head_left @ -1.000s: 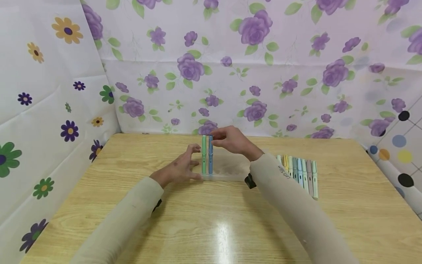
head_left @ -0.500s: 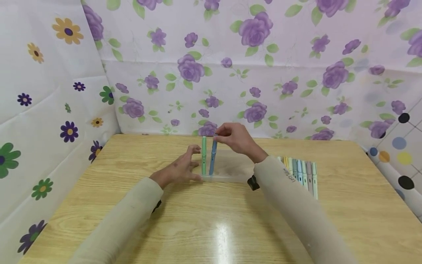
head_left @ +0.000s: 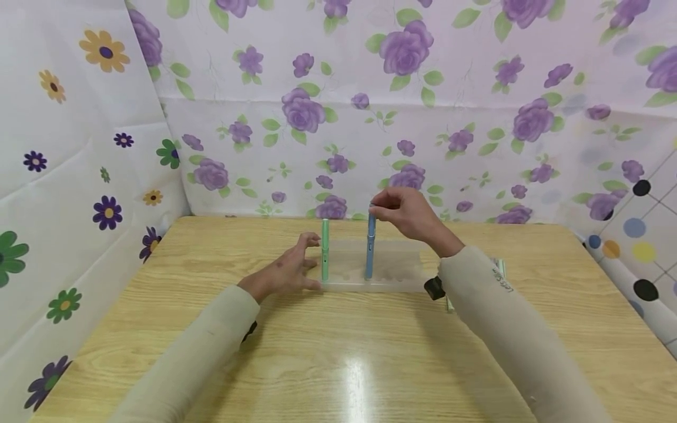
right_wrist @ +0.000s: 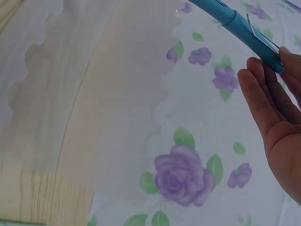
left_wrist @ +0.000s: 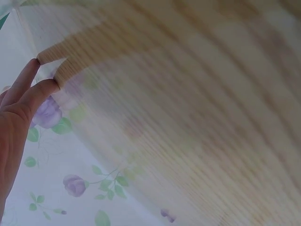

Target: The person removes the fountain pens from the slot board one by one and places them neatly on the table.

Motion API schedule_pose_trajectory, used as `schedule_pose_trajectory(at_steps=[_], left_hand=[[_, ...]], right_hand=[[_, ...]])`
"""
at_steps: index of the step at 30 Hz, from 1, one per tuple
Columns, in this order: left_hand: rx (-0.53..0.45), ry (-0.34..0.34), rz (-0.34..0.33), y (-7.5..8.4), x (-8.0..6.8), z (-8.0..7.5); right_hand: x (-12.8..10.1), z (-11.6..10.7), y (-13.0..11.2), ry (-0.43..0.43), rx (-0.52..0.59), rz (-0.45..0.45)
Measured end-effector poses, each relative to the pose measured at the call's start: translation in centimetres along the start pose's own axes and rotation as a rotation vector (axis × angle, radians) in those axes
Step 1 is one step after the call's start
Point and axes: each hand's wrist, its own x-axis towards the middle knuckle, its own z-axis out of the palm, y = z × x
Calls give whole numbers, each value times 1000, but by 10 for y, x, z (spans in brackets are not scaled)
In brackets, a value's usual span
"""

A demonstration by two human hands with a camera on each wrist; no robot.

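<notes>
My right hand (head_left: pixel 415 216) pinches a blue pen (head_left: pixel 369 252) by its top, between thumb and fingertips. The pen stands almost upright over the middle of a translucent pen rack (head_left: pixel 396 286), its lower end close to the front strip. In the right wrist view the blue pen (right_wrist: pixel 249 35) shows a silver clip, and the rack's wavy notched edge (right_wrist: pixel 29 70) is visible. A green pen (head_left: pixel 325 252) stands upright at the rack's left end. Beside it my left hand (head_left: pixel 285 269) rests at that end, thumb and fingers spread apart.
Several pale pens (head_left: pixel 501 268) lie on the wooden table (head_left: pixel 328 364) to the right, mostly hidden behind my right sleeve (head_left: pixel 502 311). Flowered cloth (head_left: pixel 301 111) hangs behind the table, with more patterned cloth along the left and right sides.
My right hand has moved right along the rack, carrying the blue pen away from the green one. The pen tilted partway and is now nearly upright. My left hand has stayed put.
</notes>
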Motion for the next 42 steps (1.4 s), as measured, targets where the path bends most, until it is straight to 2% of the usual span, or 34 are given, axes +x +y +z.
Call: schedule_pose_trajectory(at_steps=[5, 12, 26, 33, 38, 42], left_hand=[[-27, 0, -17, 2, 0, 1], [21, -9, 0, 3, -2, -1], [14, -9, 21, 4, -2, 0], [12, -9, 16, 3, -2, 0], [15, -7, 16, 4, -1, 0], [9, -8, 8, 4, -2, -1]], right_hand=[[-8, -16, 9, 12, 22, 17], [-17, -37, 20, 39, 56, 30], [-49, -77, 34, 39, -29, 102], [-61, -95, 50, 57, -43, 161], [-71, -107, 62, 78, -87, 220], [-80, -117, 71, 77, -124, 234]])
